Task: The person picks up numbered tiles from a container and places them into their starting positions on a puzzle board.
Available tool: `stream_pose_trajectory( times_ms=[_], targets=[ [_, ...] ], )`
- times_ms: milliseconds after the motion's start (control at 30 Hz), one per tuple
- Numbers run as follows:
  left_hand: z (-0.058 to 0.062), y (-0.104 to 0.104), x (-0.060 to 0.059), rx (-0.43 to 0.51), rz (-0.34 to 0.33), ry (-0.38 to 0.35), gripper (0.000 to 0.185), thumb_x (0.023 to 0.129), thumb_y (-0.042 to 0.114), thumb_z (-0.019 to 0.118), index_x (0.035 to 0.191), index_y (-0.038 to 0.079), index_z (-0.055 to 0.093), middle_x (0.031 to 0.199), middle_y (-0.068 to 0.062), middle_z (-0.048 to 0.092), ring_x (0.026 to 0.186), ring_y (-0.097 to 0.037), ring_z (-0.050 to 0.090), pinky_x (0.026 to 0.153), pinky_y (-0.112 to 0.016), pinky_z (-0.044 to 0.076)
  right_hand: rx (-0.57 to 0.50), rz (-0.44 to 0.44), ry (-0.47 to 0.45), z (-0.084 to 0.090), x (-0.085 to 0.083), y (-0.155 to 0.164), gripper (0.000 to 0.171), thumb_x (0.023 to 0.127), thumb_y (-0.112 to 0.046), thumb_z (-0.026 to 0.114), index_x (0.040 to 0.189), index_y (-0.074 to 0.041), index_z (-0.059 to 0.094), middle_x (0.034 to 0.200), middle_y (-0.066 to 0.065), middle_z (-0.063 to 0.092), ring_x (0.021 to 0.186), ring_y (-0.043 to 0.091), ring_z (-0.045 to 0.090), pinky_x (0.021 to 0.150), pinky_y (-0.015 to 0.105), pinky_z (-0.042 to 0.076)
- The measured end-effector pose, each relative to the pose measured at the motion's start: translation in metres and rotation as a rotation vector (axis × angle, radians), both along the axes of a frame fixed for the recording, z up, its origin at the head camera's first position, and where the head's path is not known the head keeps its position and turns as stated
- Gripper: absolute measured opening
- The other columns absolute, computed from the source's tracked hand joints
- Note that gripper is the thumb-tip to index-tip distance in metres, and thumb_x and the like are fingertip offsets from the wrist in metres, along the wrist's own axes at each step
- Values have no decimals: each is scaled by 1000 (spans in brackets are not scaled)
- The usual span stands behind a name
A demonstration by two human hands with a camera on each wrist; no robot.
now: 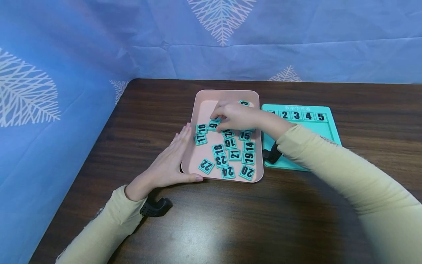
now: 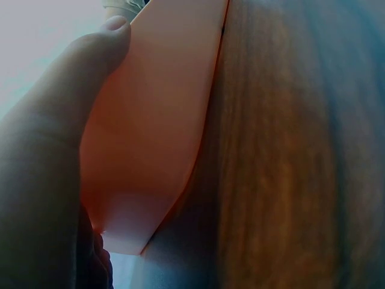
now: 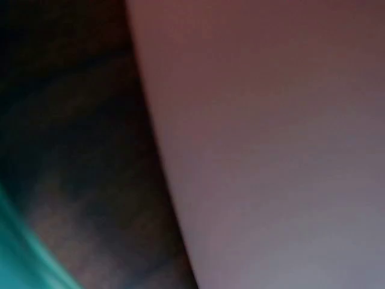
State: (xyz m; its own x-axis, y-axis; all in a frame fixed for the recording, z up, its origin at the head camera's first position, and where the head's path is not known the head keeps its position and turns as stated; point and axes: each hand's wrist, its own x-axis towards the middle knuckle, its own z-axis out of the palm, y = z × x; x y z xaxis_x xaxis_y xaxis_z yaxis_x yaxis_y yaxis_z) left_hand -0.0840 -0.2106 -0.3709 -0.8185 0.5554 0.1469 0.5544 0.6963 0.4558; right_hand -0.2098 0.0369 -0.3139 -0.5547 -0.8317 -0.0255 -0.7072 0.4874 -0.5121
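My left hand (image 1: 169, 159) lies along the near left corner of a pink tray (image 1: 206, 98), fingers straight against its side, thumb at the front rim. In the left wrist view the thumb (image 2: 99, 51) rests at the tray's wall (image 2: 156, 108). My right hand (image 1: 235, 115) reaches over the tray with bent fingers, thumb and fingertips around a teal number tile (image 1: 213, 126) reading 6 or 9. Another tile (image 1: 215, 119) shows partly under those fingers; I cannot tell whether either is pinched. Several number tiles lie nearer the front, among them 22 (image 1: 206, 166) and 20 (image 1: 246, 172).
Right of the tray lies a teal puzzle board (image 1: 321, 128), its top row showing number tiles up to 5 (image 1: 320, 116). The right forearm and its black wrist camera (image 1: 273, 154) cover part of it. A blue patterned cloth (image 1: 158, 22) hangs behind the dark wooden table (image 1: 211, 220).
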Motion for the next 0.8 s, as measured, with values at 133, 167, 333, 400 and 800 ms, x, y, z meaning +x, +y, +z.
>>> stream_pose_trajectory(
  times_ms=[133,167,333,400,800],
  targets=[
    [0,0,1,0,11,-13,127,69,71,68,154,11,-6,160,-4,-10,145,-18,-5,116,-39,7,49,20,23,-1,1,-4,40,87,-23,73,120,-1,65,110,10,57,96,22,52,84,32,46],
    [0,0,1,-1,14,-16,127,69,71,68,154,11,-6,160,-3,-10,145,-17,-5,116,-39,7,62,28,34,-1,1,-5,41,87,-24,72,120,-2,65,110,10,56,96,22,52,84,32,46],
    [0,1,0,0,13,-15,127,69,71,68,154,11,-5,160,-5,-9,145,-17,-5,116,-39,7,92,72,88,-4,0,-6,37,87,-21,72,117,-2,66,108,11,56,96,23,51,84,34,45],
    [0,1,0,2,10,-12,127,69,71,69,154,10,-5,160,-6,-8,145,-18,-5,116,-38,7,92,81,92,-5,0,-6,34,87,-19,72,115,-2,66,108,11,57,97,24,51,86,35,45],
    [-1,0,1,21,-7,-1,125,71,69,68,154,10,-5,160,-5,-9,145,-22,-3,116,-38,6,93,93,26,-4,2,-7,35,85,5,60,119,-3,64,111,9,60,95,22,54,84,33,45]
  ],
)
